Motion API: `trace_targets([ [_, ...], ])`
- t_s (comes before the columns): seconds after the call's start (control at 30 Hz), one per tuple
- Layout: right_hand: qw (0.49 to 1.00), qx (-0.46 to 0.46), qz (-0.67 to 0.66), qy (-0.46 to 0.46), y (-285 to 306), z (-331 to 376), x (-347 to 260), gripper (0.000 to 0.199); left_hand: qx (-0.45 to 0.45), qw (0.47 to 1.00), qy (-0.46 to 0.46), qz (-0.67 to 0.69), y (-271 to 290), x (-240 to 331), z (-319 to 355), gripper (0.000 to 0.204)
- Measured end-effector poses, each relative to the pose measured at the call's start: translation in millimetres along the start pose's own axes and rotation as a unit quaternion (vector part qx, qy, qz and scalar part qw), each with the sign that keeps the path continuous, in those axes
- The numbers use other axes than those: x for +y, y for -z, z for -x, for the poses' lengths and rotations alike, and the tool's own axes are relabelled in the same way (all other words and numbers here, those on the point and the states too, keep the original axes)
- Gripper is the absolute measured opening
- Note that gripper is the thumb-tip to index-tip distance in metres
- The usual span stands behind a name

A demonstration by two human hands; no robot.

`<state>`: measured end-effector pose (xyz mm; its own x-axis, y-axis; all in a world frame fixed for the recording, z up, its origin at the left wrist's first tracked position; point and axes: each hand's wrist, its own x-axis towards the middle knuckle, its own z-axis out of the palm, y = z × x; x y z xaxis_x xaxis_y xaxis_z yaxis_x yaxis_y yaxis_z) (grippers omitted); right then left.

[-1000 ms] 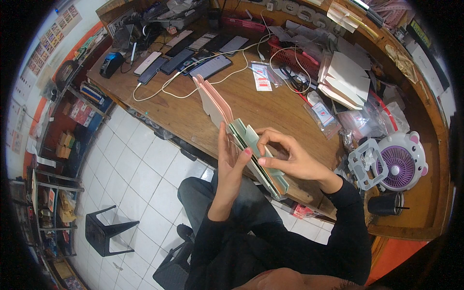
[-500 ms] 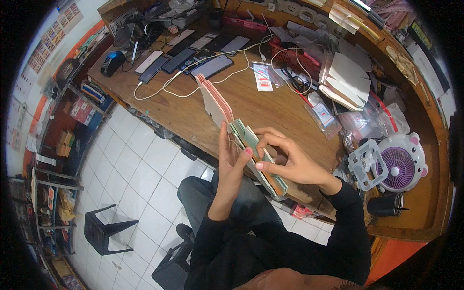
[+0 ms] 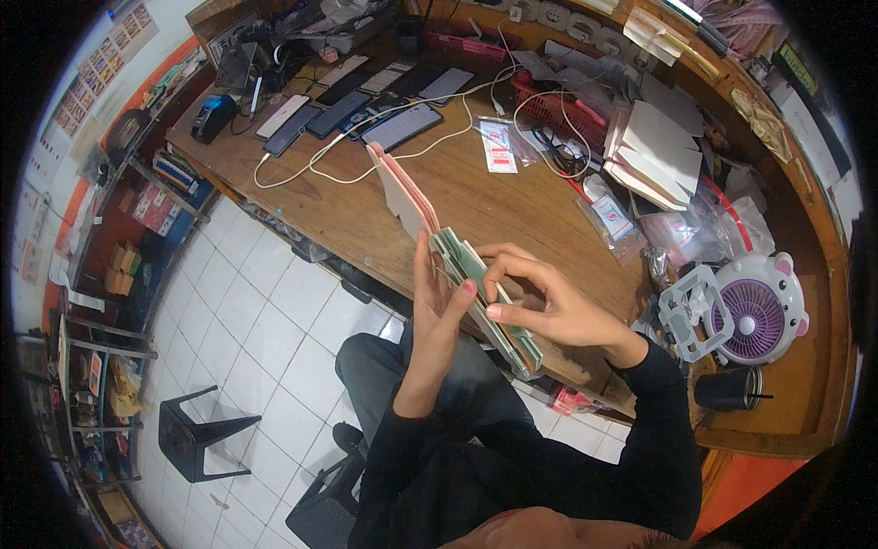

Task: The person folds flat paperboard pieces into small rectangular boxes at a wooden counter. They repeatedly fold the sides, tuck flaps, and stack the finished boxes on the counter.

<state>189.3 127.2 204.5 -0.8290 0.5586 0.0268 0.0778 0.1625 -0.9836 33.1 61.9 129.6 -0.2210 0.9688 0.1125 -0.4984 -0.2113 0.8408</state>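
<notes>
My left hand [image 3: 437, 316] grips a bundle of flat card packs from the near left side, with its thumb laid across their edges. The bundle's upper end is made of pink-edged cards [image 3: 407, 194]; lower down come green cards [image 3: 450, 249], with some cream edges among them. On the bundle's right side, my right hand [image 3: 553, 306] pinches a green card between thumb and bent index finger. The bundle slants in the air over the desk's front edge and my lap. My palms and the cards hide part of each other.
On the wooden desk [image 3: 329, 215] lie several phones [image 3: 402, 126] with white cables [image 3: 343, 180]. To the right are a pile of white card packs [image 3: 654, 151], plastic bags [image 3: 704, 224], a purple-and-white fan [image 3: 748, 320] and a black tumbler [image 3: 725, 389]. A black stool [image 3: 197, 435] stands on the tiled floor.
A brownish strip seen between the cards beside my right fingers is now mostly covered by green. My right fingers have shifted slightly; the bundle stays in almost the same place.
</notes>
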Motion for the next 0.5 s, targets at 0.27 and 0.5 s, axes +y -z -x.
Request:
trace_targets([
  [0.27, 1.000, -0.005, 0.012, -0.006, 0.6, -0.6, 0.1, 0.019, 0.003, 1.000, -0.001, -0.002, 0.3, 1.4, 1.5, 0.091],
  [0.5, 1.000, -0.002, -0.006, 0.002, 0.4, 0.1, -0.2, 0.018, -0.003, 1.000, -0.008, -0.007, 1.5, 1.0, 0.9, 0.091],
])
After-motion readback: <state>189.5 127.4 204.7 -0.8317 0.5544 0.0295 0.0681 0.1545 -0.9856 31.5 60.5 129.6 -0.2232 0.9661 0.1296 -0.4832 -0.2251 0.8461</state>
